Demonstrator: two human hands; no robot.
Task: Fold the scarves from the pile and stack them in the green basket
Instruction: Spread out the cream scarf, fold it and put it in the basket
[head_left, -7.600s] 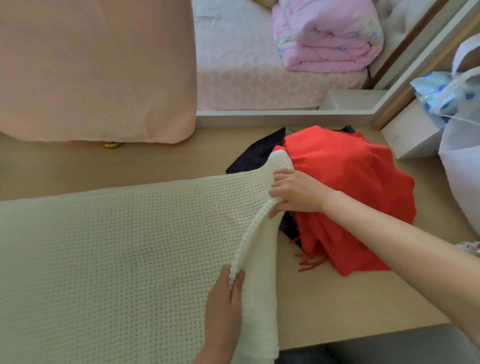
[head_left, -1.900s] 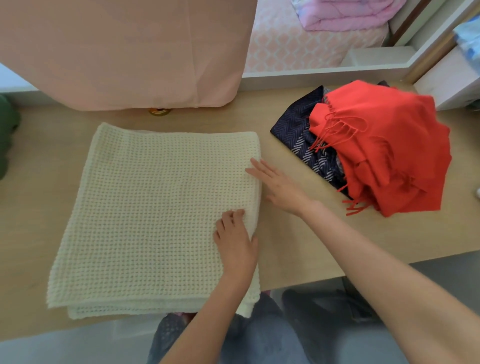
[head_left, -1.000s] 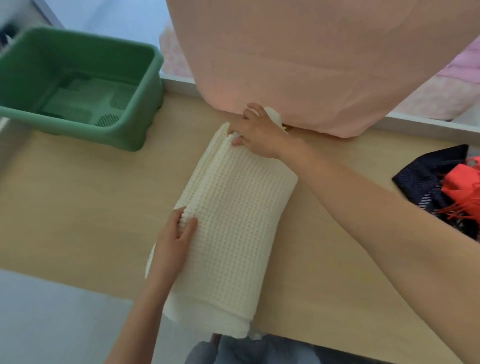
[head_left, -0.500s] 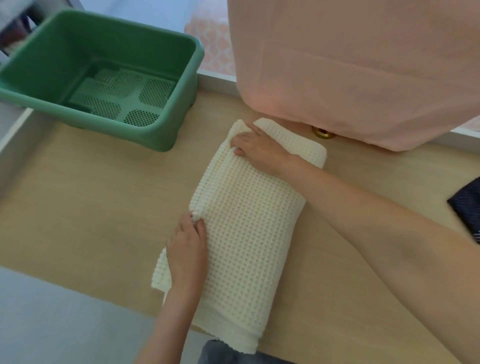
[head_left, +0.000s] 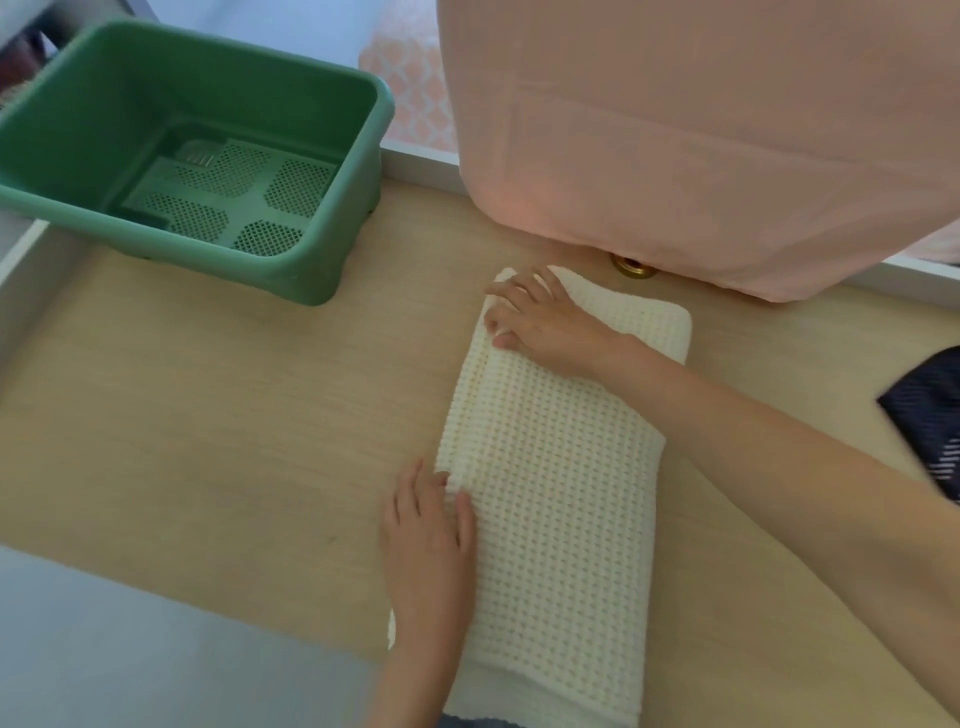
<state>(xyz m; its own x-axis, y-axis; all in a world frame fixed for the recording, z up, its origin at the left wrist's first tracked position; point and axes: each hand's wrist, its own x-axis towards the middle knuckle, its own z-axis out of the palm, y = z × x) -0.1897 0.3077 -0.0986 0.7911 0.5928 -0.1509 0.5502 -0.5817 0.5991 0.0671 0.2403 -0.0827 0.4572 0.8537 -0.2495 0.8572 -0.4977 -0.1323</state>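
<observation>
A cream waffle-knit scarf (head_left: 556, 483) lies folded into a long narrow strip on the wooden table (head_left: 218, 426), its near end hanging over the front edge. My left hand (head_left: 428, 545) rests flat on its left edge near the front. At the strip's far left corner, my right hand (head_left: 540, 322) presses down with the fingers spread. The green basket (head_left: 332, 244) stands at the far left of the table with nothing inside. A corner of the dark patterned scarf (head_left: 930, 415) from the pile shows at the right border.
A large pink cloth (head_left: 701, 130) hangs over something at the back, just behind the scarf. A small brass fitting (head_left: 631, 267) sits beneath its hem. The table's front edge runs diagonally at the lower left, with grey floor below.
The cream scarf went from a wide square to a narrow strip. In the last half second both hands settled flat along its left edge, and the view shifted slightly.
</observation>
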